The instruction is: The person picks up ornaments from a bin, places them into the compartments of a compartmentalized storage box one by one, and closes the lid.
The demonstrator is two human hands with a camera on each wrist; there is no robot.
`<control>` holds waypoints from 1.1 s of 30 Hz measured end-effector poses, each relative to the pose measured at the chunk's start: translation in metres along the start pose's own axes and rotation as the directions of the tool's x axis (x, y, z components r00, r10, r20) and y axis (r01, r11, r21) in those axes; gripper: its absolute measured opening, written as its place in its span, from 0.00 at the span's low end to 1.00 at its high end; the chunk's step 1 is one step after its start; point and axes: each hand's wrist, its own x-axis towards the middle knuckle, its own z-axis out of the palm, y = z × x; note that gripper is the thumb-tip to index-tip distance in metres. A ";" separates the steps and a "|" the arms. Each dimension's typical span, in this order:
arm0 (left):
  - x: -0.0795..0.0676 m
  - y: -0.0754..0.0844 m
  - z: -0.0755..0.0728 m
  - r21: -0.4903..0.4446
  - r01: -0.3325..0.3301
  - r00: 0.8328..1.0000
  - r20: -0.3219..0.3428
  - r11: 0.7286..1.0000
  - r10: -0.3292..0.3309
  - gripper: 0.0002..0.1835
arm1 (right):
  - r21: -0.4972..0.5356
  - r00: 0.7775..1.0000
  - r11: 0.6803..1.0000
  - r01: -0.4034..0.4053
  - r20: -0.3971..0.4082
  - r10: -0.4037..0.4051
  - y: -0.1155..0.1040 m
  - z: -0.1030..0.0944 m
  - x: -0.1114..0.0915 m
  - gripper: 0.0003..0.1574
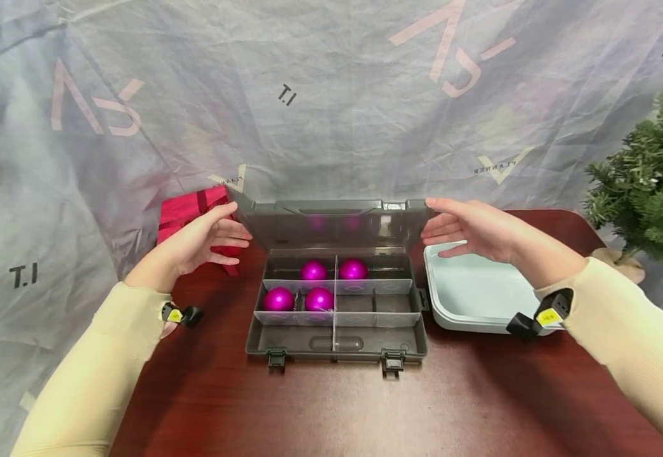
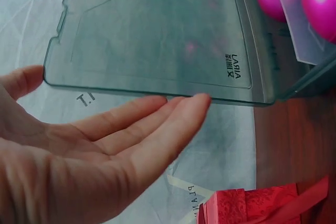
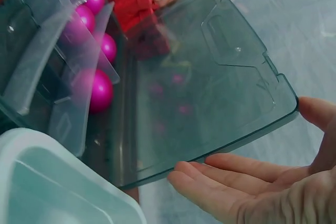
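Observation:
A grey see-through organizer box (image 1: 291, 331) lies on the table, its hinged lid (image 1: 331, 231) raised and tilted. Shiny magenta balls (image 1: 354, 270) sit in it: one in each back compartment, the others in the middle row's left half. At the lid's left side, my left hand (image 1: 205, 238) touches the edge with straight fingers, thumb at the top corner; the left wrist view shows the lid (image 2: 152, 40) against the fingertips. My right hand (image 1: 474, 228) mirrors this on the right side, its straight fingers along the lid's edge (image 3: 247, 137) in the right wrist view.
Right of the box stands a pale blue plastic tub (image 1: 479, 285), under my right forearm. A red gift box (image 1: 188, 209) is behind my left hand. A small artificial fir tree (image 1: 651, 184) stands far right. Grey printed fabric (image 1: 331, 127) hangs behind the brown table (image 1: 337, 412).

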 end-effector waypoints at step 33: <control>-0.067 -0.097 0.041 -0.030 -0.290 0.954 -0.089 0.956 0.287 0.30 | -0.298 0.950 0.937 0.180 -0.195 -0.244 0.086 0.071 -0.066 0.26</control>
